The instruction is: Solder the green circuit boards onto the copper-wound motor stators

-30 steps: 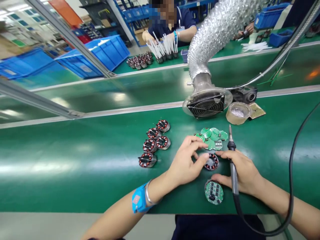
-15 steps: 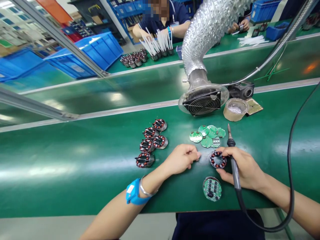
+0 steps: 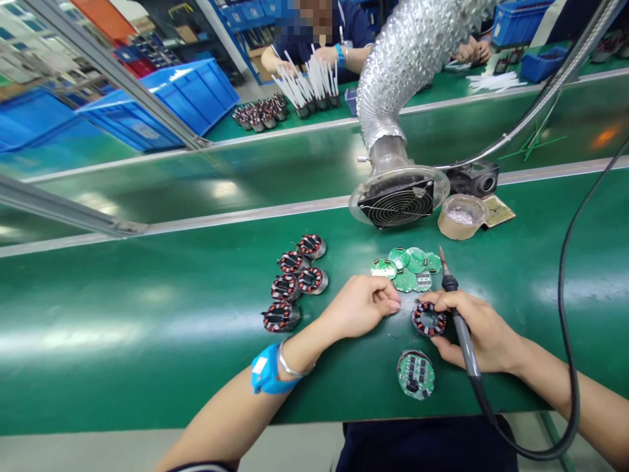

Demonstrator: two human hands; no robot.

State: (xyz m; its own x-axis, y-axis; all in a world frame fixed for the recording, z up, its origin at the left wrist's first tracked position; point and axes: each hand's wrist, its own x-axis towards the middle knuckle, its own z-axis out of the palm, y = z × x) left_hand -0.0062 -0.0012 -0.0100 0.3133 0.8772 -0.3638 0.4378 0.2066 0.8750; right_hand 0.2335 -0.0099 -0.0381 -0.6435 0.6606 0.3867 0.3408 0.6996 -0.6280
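Right hand [image 3: 479, 328]: is holding coil [image 3: 417, 320] and iron [image 3: 466, 341]; left hand [image 3: 361, 305], just beside: is pinching narrowly, seemingly on wire [image 3: 406, 305] (gentle, even tension is probably serving best)

Left fingers [image 3: 388, 295] pinched together; right fingers [image 3: 451, 300] curled inward.

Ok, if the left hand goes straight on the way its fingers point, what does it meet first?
Probably the black, orange and white ring-shaped wound coil, held by the right hand, though depth is uncertain.
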